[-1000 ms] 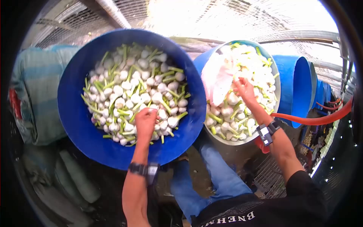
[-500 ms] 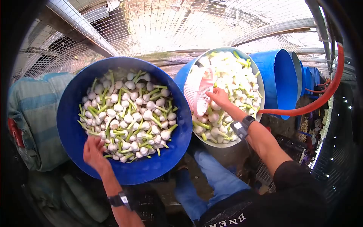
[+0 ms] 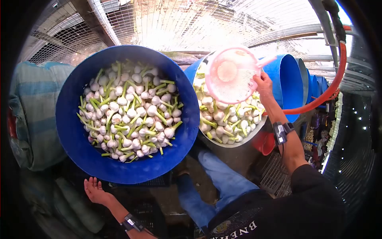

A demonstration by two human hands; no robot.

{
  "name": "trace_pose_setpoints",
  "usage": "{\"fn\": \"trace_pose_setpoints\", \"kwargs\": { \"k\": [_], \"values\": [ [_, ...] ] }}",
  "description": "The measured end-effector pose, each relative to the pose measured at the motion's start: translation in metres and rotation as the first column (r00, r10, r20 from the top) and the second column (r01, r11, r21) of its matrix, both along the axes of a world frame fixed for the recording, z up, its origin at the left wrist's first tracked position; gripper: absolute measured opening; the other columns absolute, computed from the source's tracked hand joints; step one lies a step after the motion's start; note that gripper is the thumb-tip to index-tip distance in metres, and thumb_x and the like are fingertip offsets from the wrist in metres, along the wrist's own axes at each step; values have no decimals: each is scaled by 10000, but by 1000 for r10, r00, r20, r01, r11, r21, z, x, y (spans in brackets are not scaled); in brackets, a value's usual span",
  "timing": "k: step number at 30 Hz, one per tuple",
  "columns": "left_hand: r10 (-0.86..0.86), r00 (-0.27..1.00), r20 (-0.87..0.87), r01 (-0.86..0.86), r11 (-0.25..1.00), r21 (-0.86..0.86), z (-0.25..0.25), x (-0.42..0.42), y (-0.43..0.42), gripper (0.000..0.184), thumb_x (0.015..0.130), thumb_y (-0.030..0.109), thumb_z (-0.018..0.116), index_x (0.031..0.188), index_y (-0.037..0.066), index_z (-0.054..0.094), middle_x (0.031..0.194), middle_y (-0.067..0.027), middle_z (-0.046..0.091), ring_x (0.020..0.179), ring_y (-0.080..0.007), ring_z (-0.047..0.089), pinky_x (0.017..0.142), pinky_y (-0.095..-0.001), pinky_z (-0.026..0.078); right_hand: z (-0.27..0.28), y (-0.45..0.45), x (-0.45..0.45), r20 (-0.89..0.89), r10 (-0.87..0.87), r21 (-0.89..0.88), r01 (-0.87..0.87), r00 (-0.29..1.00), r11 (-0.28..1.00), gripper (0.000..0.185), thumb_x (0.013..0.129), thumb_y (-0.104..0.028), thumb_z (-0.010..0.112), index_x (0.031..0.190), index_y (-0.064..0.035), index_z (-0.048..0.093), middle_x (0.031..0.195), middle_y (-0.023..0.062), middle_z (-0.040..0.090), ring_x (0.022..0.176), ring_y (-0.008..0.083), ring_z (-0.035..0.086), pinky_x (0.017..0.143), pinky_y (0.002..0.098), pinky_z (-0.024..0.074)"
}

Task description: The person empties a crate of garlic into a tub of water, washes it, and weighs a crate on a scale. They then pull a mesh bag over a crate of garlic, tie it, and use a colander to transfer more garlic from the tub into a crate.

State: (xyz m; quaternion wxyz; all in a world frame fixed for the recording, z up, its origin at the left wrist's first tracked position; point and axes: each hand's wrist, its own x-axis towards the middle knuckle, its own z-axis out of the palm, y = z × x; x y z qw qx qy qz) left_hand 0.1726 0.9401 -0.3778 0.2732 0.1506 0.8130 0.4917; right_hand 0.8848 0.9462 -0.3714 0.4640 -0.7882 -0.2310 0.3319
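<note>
Floor (image 3: 238,162) dark, partly shadowed. Crate (image 3: 272,173) on it, near red bucket (image 3: 264,143); base of blue tub (image 3: 128,172) hidden from view.

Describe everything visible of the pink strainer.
The pink strainer is round, perforated and plastic-looking, with a circular base panel and a short projection, perhaps a handle. The right hand holds it near the rim, over garlic bulbs in the pale-rimmed tub. Whether it touches them, I can't tell.
</note>
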Motion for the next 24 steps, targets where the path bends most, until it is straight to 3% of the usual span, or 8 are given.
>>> {"fn": "trace_pose_setpoints", "kwargs": {
  "k": [4,6,9,14,17,21,23,24],
  "values": [
    [-347,925,157,347,937,25,28,86,10,347,941,199,564,1237,21,591,1095,-132,652,921,-197,651,669,-250,520,52,-5,-46,69,-98,-58,102,993,993,246,853,-38,607,1089,32,597,974,92,659,841,155,652,715,324,578],
    [-617,692,375,589,783,201,24,148,1,430,934,208,567,1319,21,528,1174,-151,622,979,-223,654,675,-265,565,52,-12,-96,-129,-127,5,128,984,992,253,855,-25,589,1101,37,586,966,95,661,826,174,667,703,319,591],
    [-615,419,668,709,681,183,31,231,-7,767,924,328,624,1516,35,235,1339,-144,518,1025,-216,639,685,-312,601,47,-23,-194,-326,-15,-36,3,945,999,244,852,-29,574,1081,50,596,984,104,674,809,170,676,710,301,579],
    [-395,494,775,409,892,194,20,210,-9,656,912,390,658,1410,38,418,1168,-93,621,847,-170,672,556,-278,582,49,-29,-292,-538,60,-153,-167,841,974,204,882,-104,632,1024,32,577,890,89,666,734,144,661,661,307,592],
    [-427,511,746,553,828,95,5,207,-20,521,907,369,673,1281,40,519,1066,-77,653,806,-157,675,519,-277,568,39,-45,-297,-564,122,-289,-333,817,897,178,911,-132,623,985,24,577,893,104,666,712,151,660,644,311,598],
    [-268,643,718,443,894,-63,-33,202,-40,336,843,135,652,1129,-33,598,970,-107,670,787,-169,668,529,-300,554,61,-40,-317,-575,264,-289,-495,774,820,241,900,-192,666,972,30,603,837,105,672,673,152,660,602,300,569],
    [-365,778,511,382,921,77,-67,194,-50,305,801,82,616,1060,-79,628,932,-121,685,741,-179,655,595,-313,540,95,-27,-315,-522,663,-545,-808,537,225,327,870,-250,717,969,49,626,825,120,680,672,172,668,619,321,537],
    [-399,821,408,425,905,31,-66,183,-48,299,782,77,610,1037,-77,640,919,-152,696,767,-225,668,687,-340,527,118,-27,-318,-308,843,-573,-793,440,205,378,834,-291,754,975,40,638,889,158,693,712,230,680,660,371,518]
  ]
}}
